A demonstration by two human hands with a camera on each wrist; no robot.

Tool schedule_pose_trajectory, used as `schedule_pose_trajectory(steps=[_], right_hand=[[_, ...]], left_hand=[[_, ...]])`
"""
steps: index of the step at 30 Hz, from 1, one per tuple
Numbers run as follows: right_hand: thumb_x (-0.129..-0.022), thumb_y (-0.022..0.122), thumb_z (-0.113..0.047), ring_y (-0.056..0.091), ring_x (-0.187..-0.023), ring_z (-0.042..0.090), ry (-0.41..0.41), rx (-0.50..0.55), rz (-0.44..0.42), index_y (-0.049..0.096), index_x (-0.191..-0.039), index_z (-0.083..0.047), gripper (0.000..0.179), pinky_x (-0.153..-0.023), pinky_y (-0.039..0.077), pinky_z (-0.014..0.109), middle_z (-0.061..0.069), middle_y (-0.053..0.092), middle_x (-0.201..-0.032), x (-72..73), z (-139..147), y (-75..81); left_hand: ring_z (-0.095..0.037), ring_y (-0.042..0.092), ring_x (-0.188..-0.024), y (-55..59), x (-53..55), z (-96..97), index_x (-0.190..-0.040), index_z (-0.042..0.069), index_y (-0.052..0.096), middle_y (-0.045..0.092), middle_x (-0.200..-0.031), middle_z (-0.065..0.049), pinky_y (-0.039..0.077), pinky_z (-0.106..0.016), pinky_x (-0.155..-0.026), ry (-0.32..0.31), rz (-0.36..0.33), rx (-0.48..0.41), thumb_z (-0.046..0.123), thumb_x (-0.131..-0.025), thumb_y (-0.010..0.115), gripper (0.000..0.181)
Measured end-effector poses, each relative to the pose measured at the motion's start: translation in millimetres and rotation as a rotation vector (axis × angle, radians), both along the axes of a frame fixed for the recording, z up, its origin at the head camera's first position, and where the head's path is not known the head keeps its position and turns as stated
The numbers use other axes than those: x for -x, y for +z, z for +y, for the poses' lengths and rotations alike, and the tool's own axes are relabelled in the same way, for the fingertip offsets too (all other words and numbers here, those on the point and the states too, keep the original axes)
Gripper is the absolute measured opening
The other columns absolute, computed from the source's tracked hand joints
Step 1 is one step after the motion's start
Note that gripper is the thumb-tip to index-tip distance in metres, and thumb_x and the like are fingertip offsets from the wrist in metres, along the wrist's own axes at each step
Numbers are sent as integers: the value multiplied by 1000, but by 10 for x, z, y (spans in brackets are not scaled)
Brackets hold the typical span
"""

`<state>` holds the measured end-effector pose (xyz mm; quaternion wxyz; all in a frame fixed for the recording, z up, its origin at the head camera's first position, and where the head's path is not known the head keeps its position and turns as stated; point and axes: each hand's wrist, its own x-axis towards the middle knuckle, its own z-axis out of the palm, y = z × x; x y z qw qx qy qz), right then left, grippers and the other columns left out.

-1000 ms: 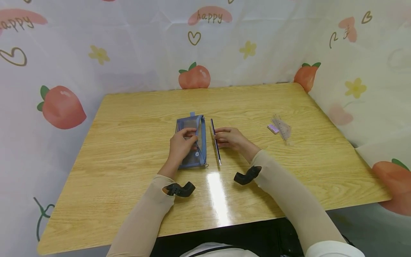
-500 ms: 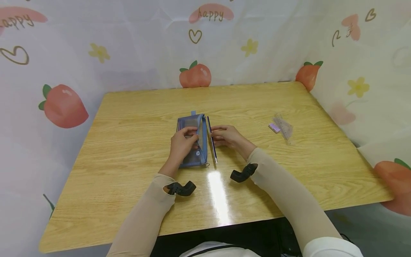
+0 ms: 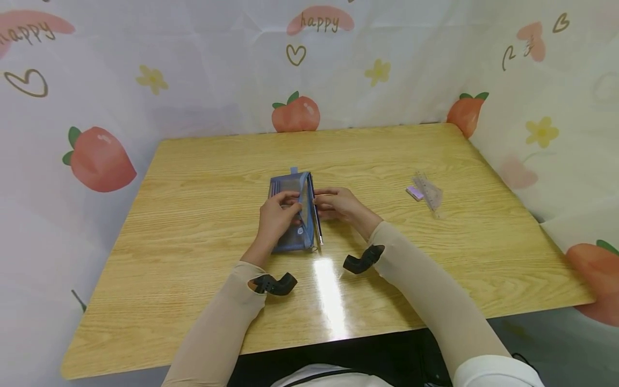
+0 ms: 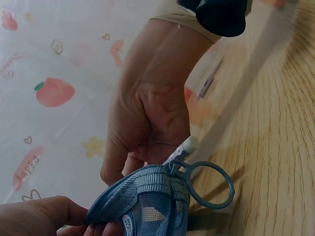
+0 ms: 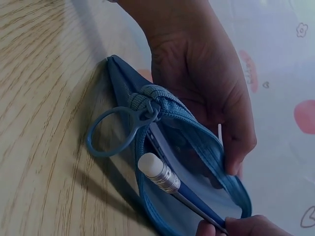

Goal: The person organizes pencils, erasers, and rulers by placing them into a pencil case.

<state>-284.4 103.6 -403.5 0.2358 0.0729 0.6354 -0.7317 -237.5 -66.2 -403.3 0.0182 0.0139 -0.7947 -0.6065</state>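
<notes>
1. Our left hand (image 3: 276, 216) has the rim of a blue pouch (image 3: 291, 239) pinched between thumb and curled fingers, with little gap beyond the fabric itself.
2. Our right hand (image 3: 342, 205) is nearly closed too: thumb and fingertips pinch a blue pencil (image 5: 192, 195).
3. We have the pouch on the wood-grain table (image 3: 213, 204), around the middle and between our two hands. Its zipped side faces our right hand, and the right wrist view shows the mouth spread apart.
4. We find the pencil along that same side of the pouch, its white eraser tip (image 5: 150, 165) pointing back toward us in the head view. From the right wrist it crosses in front of the mouth; we cannot tell whether any of it is inside.
5. We see a blue ring (image 5: 137, 118) hanging from the zip at the pouch's near end, close to the eraser tip.
6. Well to our right on the table, we have a clear ruler (image 3: 425, 188) and a clear set square (image 3: 435, 198) overlapping, with a small purple block (image 3: 414, 193) just beside them.
</notes>
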Motion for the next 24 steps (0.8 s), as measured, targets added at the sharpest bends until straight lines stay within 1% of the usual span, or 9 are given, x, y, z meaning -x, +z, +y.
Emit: schedule_pose_trajectory(steps=[7, 15, 20, 24], right_hand=[[-83, 59, 1, 62, -75, 18, -33, 7, 10, 53, -119, 2, 37, -76, 54, 35, 11, 61, -91, 6, -63, 8], [-81, 61, 2, 62, -70, 17, -61, -39, 47, 56, -115, 3, 34, -70, 56, 33, 11, 62, -84, 3, -144, 10], [-81, 62, 0, 63, -68, 17, -67, -66, 65, 57, -114, 2, 34, -75, 54, 38, 11, 63, -85, -6, -175, 23], [-81, 63, -1, 63, -67, 17, -66, -71, 70, 57, -113, 1, 33, -73, 55, 38, 12, 63, -86, -8, -187, 12]], left_hand=[[-16, 63, -62, -6, 7, 11, -105, 9, 64, 63, -90, -6, 56, -27, -50, -6, 6, 0, 8, -78, 64, 27], [-17, 63, -62, -12, 9, 19, -104, 9, 64, 63, -89, -6, 56, -27, -51, -6, 4, 9, 10, -78, 64, 26], [-16, 63, -61, -13, 5, 19, -103, 11, 64, 63, -88, -4, 56, -26, -50, 0, 0, 20, 11, -78, 64, 25], [-17, 63, -59, -18, 4, 20, -104, 11, 64, 62, -88, -5, 56, -28, -50, -2, -3, 16, 12, -78, 64, 26]])
